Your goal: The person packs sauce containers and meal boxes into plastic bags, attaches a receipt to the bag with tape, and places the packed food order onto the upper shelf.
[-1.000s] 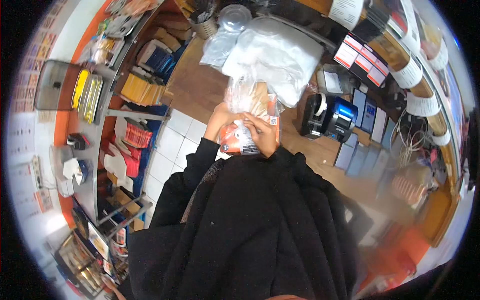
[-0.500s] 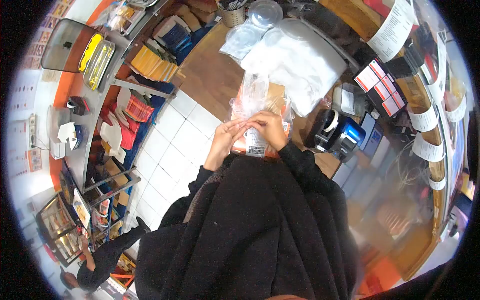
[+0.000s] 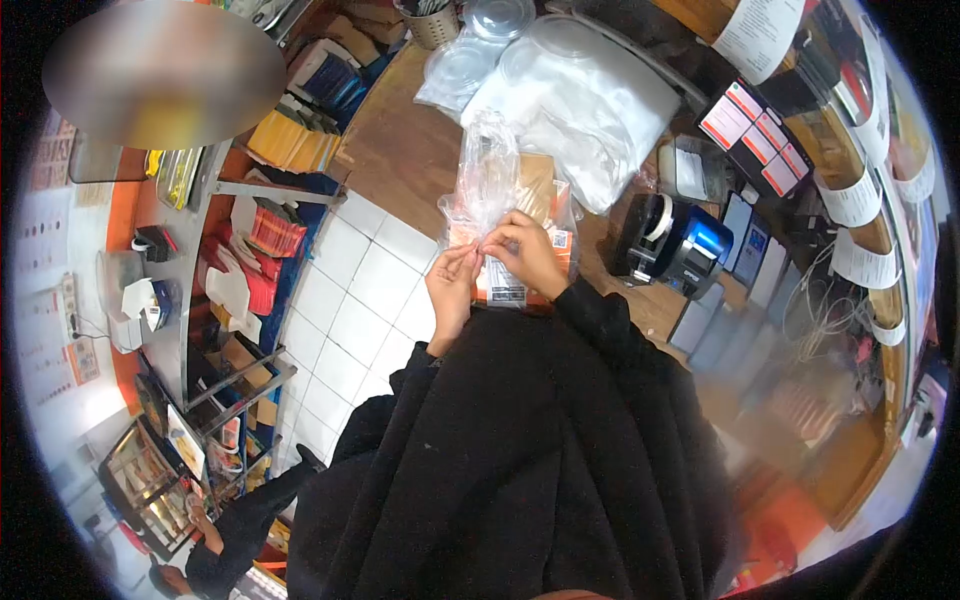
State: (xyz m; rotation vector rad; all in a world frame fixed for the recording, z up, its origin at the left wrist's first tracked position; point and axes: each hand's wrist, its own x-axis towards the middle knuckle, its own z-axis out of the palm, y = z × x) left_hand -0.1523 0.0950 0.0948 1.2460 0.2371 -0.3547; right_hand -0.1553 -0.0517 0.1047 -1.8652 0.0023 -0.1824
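A clear plastic bag lies at the counter's edge in front of me, its loose top bunched upward, away from my body. Inside or beneath it show orange-and-white printed packaging, a brown paper piece and a black-and-white label. My left hand pinches at the gathered neck of the bag, fingertips together. Right against it, my right hand is also closed in a pinch on the gathered plastic. The fingertips of both hands meet, and what exactly lies between them is partly hidden.
A stack of white plastic bags and clear round lids lie farther back on the wooden counter. A label printer stands to the right. Shelves with folded cartons line the left. A person is at lower left.
The view has shifted slightly. My left hand has turned more upright, and its fingers now pinch closer to the right hand's fingertips. A blurred oval now covers the upper left.
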